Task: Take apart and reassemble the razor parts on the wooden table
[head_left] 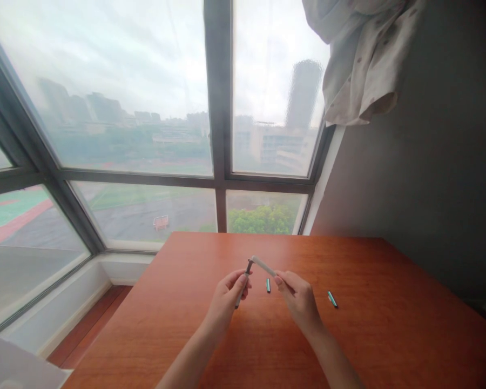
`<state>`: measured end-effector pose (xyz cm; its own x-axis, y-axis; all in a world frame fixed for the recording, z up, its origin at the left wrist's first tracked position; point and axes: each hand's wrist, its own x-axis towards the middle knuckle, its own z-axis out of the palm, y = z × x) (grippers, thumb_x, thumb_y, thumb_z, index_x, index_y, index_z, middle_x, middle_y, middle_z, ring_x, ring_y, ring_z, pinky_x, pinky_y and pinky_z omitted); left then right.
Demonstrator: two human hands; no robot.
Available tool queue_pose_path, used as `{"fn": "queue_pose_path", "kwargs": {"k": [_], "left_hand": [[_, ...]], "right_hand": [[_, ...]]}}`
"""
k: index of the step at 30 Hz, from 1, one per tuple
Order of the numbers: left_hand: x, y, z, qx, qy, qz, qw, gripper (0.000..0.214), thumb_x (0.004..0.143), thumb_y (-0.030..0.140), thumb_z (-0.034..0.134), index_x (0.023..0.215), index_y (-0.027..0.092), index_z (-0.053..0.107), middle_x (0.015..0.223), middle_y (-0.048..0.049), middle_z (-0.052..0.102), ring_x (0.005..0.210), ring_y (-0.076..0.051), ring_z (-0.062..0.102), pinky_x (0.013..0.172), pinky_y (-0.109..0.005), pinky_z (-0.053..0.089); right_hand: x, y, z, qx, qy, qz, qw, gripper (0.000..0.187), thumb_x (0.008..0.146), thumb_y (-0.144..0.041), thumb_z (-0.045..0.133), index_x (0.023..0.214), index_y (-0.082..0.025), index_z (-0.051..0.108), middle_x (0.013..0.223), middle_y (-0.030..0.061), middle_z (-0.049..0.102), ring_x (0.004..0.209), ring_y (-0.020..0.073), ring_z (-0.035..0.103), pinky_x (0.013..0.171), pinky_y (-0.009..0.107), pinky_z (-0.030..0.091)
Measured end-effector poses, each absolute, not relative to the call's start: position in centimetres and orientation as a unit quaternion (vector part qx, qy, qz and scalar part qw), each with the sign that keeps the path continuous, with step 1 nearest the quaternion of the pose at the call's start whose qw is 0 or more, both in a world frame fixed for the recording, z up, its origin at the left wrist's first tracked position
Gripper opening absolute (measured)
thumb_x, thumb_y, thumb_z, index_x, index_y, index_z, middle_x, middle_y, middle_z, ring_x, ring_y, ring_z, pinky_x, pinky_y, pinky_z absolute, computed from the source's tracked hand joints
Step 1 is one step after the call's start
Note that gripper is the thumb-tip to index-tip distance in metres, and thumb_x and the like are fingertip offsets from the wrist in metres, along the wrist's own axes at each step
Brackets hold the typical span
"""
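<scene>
The left hand (233,286) grips a pen (249,266), the right hand (299,292) a tube (264,266) by its lower end, apparently leaving both upper ends free, close together above the desk (178,335). One cap (268,286) lies between the hands; a second cap (332,299) lies toward the desk's right edge.

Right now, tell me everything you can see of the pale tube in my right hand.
The pale tube is slim, straight and whitish, perhaps plastic. The fingers of your right hand pinch its lower end, and it slants up to the left above the brown table. Its far end is at the dark-tipped stick in your left hand; whether they touch is unclear.
</scene>
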<state>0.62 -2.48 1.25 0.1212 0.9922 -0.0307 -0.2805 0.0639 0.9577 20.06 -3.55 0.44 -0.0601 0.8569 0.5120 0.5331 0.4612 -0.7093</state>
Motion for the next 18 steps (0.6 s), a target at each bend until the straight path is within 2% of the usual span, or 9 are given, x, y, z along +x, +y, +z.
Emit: {"fn": "queue_pose_path", "kwargs": {"k": [6, 11, 18], "left_hand": [[0.33, -2.21, 1.34, 0.428, 0.393, 0.530, 0.618, 0.045, 0.071, 0.046, 0.072, 0.100, 0.012, 0.071, 0.068, -0.0031, 0.058, 0.055, -0.010, 0.044, 0.051, -0.021, 0.033], [0.38, -2.26, 1.21, 0.436, 0.399, 0.528, 0.610, 0.044, 0.071, 0.046, 0.072, 0.099, 0.013, 0.071, 0.069, -0.0038, 0.060, 0.057, -0.011, 0.046, 0.053, -0.022, 0.035], [0.80, -2.56, 0.91, 0.425, 0.409, 0.522, 0.616, 0.044, 0.068, 0.045, 0.075, 0.097, 0.013, 0.072, 0.070, -0.0046, 0.063, 0.059, -0.012, 0.051, 0.056, -0.023, 0.038]], "right_hand": [[20.73, -3.22, -0.06, -0.519, -0.691, 0.156, 0.477, 0.033, 0.093, -0.039, 0.046, 0.091, -0.017, 0.071, 0.070, 0.0042, 0.062, 0.064, 0.0172, 0.056, 0.060, 0.025, 0.040], [20.65, -3.64, 0.62, -0.520, -0.666, 0.161, 0.509, 0.034, 0.093, -0.039, 0.047, 0.094, -0.016, 0.072, 0.070, 0.0044, 0.062, 0.065, 0.0179, 0.057, 0.058, 0.024, 0.040], [20.46, -3.74, 0.40, -0.509, -0.704, 0.122, 0.480, 0.030, 0.094, -0.035, 0.047, 0.098, -0.018, 0.071, 0.069, 0.0027, 0.060, 0.063, 0.0156, 0.055, 0.059, 0.023, 0.040]]}}
